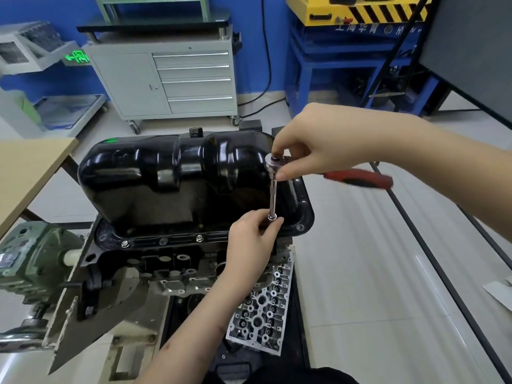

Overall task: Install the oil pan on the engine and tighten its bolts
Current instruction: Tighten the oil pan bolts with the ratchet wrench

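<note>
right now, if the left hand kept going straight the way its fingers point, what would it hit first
Most likely the oil pan. The left hand pinches the lower end of the extension bar, fingers aimed up and away over the pan's near flange, so the black pan wall behind the bar comes first. Depth is hard to judge.

The black oil pan (177,178) is carried on the engine (155,261), which is held on a stand (91,314) above the tiled floor (360,273).

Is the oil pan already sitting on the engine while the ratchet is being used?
Yes, the black oil pan rests on the engine, with bolts along its near flange.
</note>
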